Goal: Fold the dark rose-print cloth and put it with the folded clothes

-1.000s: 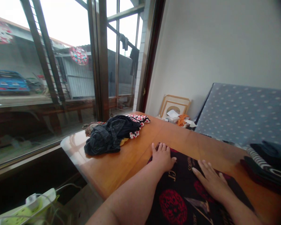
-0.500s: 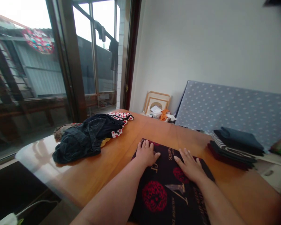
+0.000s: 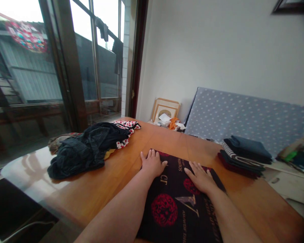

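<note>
A black garment [image 3: 164, 210] with red round emblems and gold lettering lies flat on the wooden table [image 3: 164, 135] in front of me; its near edge runs out of the picture. My left hand [image 3: 153, 163] rests palm down on its far left part, fingers spread, the outer ones at the edge. On the far right part lies my right hand [image 3: 200, 177], also flat with the fingers apart. Neither hand grips the cloth. Whether the garment is a shirt or something else, I cannot tell.
A loose heap of dark clothes [image 3: 81, 148] lies on the table's left, a red-and-white patterned cloth [image 3: 125, 125] at its far end. Folded clothes [image 3: 243, 157] are stacked at the right. Beyond stand a dotted blue-grey panel [image 3: 238, 114] and wooden frames [image 3: 164, 109].
The view has swung slightly to the right, so the surroundings sit further left. Both hands stay flat on the black garment; my left hand's fingers look a little more spread.
</note>
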{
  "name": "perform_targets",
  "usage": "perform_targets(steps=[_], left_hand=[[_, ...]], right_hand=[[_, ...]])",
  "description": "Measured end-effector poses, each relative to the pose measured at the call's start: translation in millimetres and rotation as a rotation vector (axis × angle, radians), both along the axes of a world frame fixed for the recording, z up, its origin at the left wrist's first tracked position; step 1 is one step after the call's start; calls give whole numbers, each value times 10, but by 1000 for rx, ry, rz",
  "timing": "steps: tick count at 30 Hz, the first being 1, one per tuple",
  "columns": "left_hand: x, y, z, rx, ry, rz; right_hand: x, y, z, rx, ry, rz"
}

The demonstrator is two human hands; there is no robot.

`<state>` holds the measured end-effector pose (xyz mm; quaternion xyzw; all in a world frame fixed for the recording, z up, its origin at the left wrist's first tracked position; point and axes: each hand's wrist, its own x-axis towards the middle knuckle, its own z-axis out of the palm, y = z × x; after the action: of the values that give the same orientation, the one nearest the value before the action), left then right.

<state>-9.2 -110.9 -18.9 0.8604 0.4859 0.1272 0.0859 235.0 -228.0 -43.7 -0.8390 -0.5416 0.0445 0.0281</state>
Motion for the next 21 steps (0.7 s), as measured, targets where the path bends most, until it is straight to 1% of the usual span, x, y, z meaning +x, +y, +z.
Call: perform_targets(steps=[3, 6, 12, 15, 18, 21], left_hand=[[5, -16, 3, 10, -16, -60], [2, -32, -9, -32, -4, -119], [-23, -41, -22, -91, -2, -119], [-36, -50, -9, -99, -9, -118], [-50, -60, 6, -102, -18, -118], [-57, -63, 9, -107, -24, -122]], right_hand=[[5, -4, -11, 11, -2, 1], [33, -2, -57, 18, -14, -1], [130, 22, -178, 31, -47, 27], [159, 44, -210, 34, -45, 32], [171, 38, -191, 22, -52, 39], [191, -45, -121, -6, -68, 47]])
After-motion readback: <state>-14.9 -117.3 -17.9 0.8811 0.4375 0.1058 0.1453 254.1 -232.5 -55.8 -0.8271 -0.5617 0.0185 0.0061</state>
